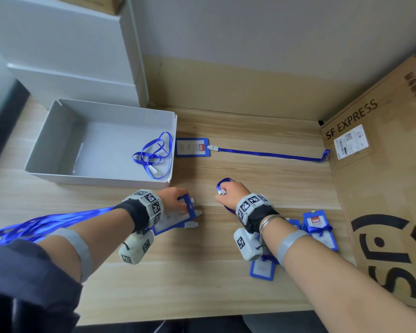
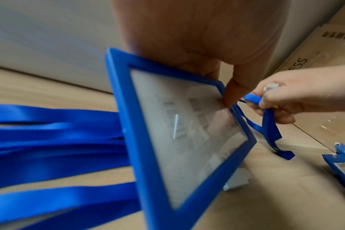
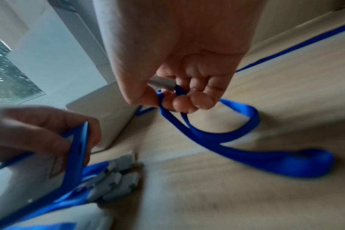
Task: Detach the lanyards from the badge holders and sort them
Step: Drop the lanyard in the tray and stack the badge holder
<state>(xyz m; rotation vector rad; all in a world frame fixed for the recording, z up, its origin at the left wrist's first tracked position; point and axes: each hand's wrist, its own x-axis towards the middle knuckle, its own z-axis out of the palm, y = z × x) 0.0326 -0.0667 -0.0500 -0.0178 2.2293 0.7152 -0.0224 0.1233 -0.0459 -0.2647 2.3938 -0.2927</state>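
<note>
- left hand (image 1: 172,200) grips blue-framed plastic badge holder (image 2: 179,124)
- right hand (image 1: 231,192) pinches blue ribbon lanyard (image 3: 236,140)
- grey open box (image 1: 58,140) just beyond
- brown cardboard carton (image 1: 382,188) right

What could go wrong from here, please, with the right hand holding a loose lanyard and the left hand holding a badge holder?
1. The lanyard in the right hand trails onto the table in loops; lifted toward the grey box, it might snag the badge holders lying near that wrist.
2. The left hand grips one badge holder above several lanyard clips; pulling it away could drag or tangle their straps.
</note>
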